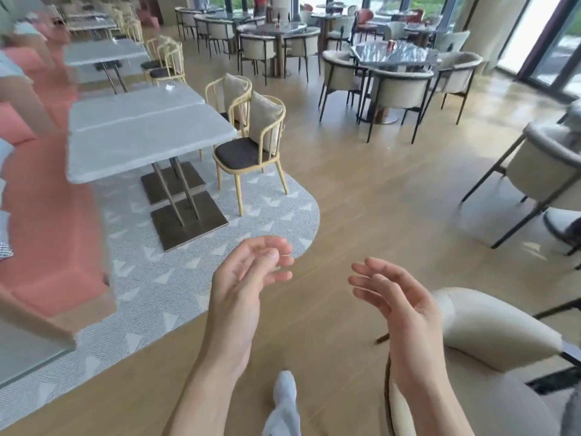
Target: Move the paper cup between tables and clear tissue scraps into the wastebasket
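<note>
Both my hands are raised in front of me over the wooden floor, palms turned toward each other. My left hand (248, 275) has relaxed, slightly bent fingers and holds nothing. My right hand (396, 297) is likewise loose and holds nothing. A small white tissue scrap (170, 87) lies at the far edge of the grey table (141, 136) ahead on the left. No paper cup or wastebasket shows in this view.
A yellow-framed chair (251, 149) with a cushion stands beside the grey table on a patterned rug (188, 272). A cream armchair (484, 350) is close at my right. A pink bench (47, 215) runs along the left. More tables and chairs fill the back.
</note>
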Action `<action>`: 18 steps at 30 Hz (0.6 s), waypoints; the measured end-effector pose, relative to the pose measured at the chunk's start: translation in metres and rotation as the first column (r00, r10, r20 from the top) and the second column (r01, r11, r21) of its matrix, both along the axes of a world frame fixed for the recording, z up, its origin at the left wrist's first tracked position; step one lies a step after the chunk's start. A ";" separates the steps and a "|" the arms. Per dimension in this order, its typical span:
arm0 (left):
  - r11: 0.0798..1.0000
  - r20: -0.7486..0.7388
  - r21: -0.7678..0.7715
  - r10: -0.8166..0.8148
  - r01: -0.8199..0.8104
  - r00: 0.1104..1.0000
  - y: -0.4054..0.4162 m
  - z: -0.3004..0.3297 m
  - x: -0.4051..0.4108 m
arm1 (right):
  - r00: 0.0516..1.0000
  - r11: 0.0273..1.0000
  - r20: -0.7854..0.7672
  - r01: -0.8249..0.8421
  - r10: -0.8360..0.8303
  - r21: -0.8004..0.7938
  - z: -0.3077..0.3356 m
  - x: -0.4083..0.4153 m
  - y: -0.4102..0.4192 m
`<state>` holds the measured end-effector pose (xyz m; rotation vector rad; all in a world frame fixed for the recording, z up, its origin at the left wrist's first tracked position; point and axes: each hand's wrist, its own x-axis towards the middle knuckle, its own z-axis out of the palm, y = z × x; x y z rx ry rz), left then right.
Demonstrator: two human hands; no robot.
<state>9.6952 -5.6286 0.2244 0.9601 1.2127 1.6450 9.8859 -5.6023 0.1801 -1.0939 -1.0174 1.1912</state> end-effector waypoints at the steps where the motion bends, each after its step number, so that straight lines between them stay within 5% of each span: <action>1: 1.000 -0.002 -0.001 -0.013 0.013 1.000 0.033 -0.003 -0.004 | 1.000 1.000 0.014 0.017 -0.018 0.004 -0.001 -0.004 0.030; 8: 0.993 -0.046 0.012 -0.117 0.118 0.992 0.252 0.019 -0.019 | 0.992 0.994 0.080 0.090 -0.095 0.065 0.032 -0.020 0.230; 18: 0.956 -0.070 -0.096 -0.285 0.278 0.956 0.466 0.011 0.020 | 0.972 0.985 0.162 0.171 -0.173 0.021 0.029 0.014 0.417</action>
